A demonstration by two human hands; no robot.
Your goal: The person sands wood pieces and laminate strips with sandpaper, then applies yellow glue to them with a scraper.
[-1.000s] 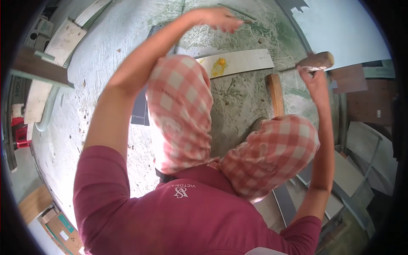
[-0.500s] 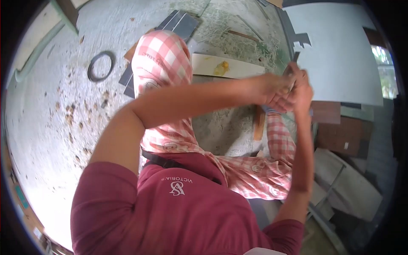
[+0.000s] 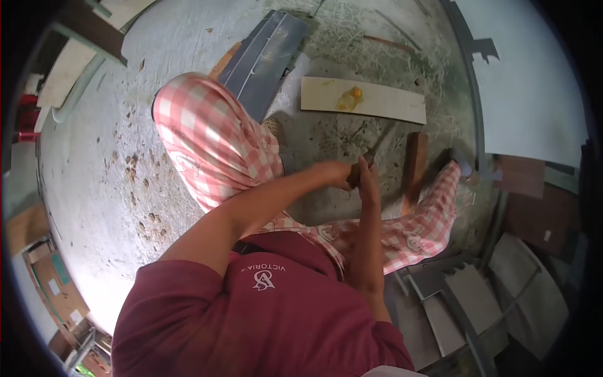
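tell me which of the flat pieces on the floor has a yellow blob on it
The pale long strip; the grey panel and the brown wooden block show no yellow.

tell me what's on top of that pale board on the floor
Only a yellow blob sits on the pale board, left of its middle. Whatever lies under the board is covered by it.

Pink-and-white checked trousers (image 3: 207, 144), maroon shirt (image 3: 264, 320), grey floor (image 3: 113, 207)
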